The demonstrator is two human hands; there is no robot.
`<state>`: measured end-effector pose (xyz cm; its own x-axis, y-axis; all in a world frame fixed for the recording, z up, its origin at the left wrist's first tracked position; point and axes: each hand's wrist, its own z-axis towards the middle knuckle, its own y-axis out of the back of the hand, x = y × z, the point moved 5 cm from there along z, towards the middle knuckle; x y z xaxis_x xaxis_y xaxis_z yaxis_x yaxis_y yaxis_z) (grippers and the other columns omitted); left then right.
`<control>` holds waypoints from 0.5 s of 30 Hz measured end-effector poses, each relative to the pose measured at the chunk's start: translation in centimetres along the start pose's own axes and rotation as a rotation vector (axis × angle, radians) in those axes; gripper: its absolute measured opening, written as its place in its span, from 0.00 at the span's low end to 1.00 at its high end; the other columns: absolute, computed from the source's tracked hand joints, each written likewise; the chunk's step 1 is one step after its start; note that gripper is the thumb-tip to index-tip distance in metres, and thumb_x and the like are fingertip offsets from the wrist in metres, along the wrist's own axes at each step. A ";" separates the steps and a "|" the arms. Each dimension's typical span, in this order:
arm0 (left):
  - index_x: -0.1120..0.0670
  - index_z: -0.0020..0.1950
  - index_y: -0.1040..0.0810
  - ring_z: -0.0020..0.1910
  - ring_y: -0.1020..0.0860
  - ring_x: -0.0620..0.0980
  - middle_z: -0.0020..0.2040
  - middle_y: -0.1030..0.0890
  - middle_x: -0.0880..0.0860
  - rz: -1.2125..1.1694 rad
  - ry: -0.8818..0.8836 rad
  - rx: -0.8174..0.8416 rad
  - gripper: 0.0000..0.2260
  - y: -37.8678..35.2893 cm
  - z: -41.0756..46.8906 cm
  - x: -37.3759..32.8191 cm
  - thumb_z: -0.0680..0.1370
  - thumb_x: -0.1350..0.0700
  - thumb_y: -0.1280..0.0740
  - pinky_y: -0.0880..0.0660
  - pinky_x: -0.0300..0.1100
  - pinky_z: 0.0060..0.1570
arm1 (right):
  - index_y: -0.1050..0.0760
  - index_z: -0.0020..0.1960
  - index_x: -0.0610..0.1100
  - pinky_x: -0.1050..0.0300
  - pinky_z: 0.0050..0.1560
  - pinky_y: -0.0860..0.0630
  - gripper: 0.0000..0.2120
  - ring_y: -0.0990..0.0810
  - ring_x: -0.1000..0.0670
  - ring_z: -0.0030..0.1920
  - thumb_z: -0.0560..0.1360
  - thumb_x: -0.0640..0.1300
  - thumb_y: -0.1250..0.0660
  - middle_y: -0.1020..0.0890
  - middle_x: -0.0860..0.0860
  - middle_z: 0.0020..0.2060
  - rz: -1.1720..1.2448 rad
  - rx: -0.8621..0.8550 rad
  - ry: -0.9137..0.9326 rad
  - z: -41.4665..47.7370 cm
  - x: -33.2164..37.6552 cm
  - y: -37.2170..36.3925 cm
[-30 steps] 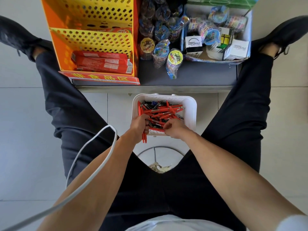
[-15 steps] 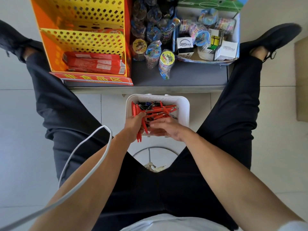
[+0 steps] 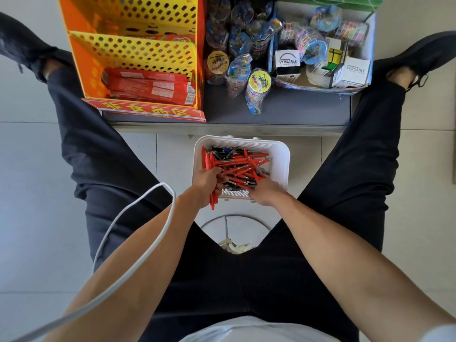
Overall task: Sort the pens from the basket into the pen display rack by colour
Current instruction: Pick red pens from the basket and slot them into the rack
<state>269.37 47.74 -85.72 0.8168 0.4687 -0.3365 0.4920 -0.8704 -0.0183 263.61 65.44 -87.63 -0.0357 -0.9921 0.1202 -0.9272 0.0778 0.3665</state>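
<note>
Fingers [image 3: 218, 173] of the left hand [image 3: 206, 183] grip a bunch of red pens [image 3: 206, 161] at the left edge of the basket [image 3: 281, 154]; the right hand [image 3: 266, 193] rests among loose pens [image 3: 243, 166] inside, grip unclear.

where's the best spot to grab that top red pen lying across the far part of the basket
Pinch the top red pen at mid-barrel, coming down from above, thumb and finger across its length. It lies nearly flat, left to right, on the pile in the basket, seemingly uncovered. The right hand suits: the left hand holds a bunch of red pens.
</note>
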 end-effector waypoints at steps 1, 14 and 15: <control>0.57 0.39 0.29 0.24 0.34 0.45 0.32 0.23 0.54 0.004 0.008 0.002 0.12 0.0 -0.1 0.0 0.82 0.61 0.40 0.37 0.36 0.24 | 0.29 0.37 0.44 0.57 0.33 0.33 0.12 0.26 0.47 0.39 0.79 0.44 0.39 0.26 0.49 0.35 0.055 -0.037 -0.008 0.2 -0.2 0.2; 0.55 0.42 0.24 0.25 0.30 0.48 0.30 0.27 0.52 0.183 -0.129 -0.087 0.10 0.1 0.1 0.0 0.75 0.55 0.25 0.31 0.40 0.27 | 0.19 0.56 0.46 0.58 0.51 0.25 0.12 0.16 0.52 0.48 0.74 0.37 0.25 0.13 0.46 0.47 0.703 0.253 0.226 -2.3 1.8 0.3; 0.55 0.45 0.22 0.28 0.26 0.48 0.32 0.23 0.52 0.212 -0.172 -0.126 0.10 0.2 0.1 -0.2 0.73 0.54 0.23 0.28 0.40 0.30 | 0.18 0.54 0.48 0.58 0.52 0.26 0.11 0.16 0.53 0.49 0.74 0.38 0.25 0.13 0.47 0.47 0.701 0.269 0.249 -2.4 2.1 0.2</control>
<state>269.29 47.44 -85.72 0.8475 0.2371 -0.4749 0.3583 -0.9156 0.1824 264.22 63.65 -85.04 -0.5903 -0.6667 0.4551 -0.7786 0.6190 -0.1029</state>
